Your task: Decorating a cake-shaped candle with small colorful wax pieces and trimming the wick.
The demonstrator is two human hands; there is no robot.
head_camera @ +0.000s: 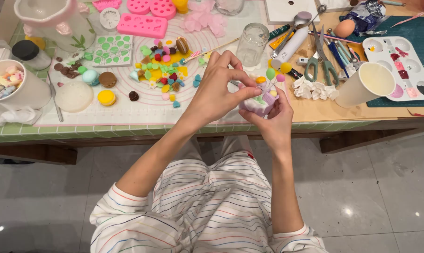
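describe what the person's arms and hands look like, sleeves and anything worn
Both forearms are bare from wrist to elbow. The left hand and right hand wear no gloves, and no rings or watch show. Sleeves are pushed up to the elbows: white fabric with thin multicoloured stripes, the left sleeve and right sleeve matching the striped garment over the lap.

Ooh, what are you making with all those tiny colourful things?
A person holds a small pink and white cake-shaped miniature in the right hand, just in front of the table edge. The left hand pinches something tiny at its top, beside little balloons on sticks. On the round-patterned mat lies a heap of tiny coloured decorations; scissors lie nearby.
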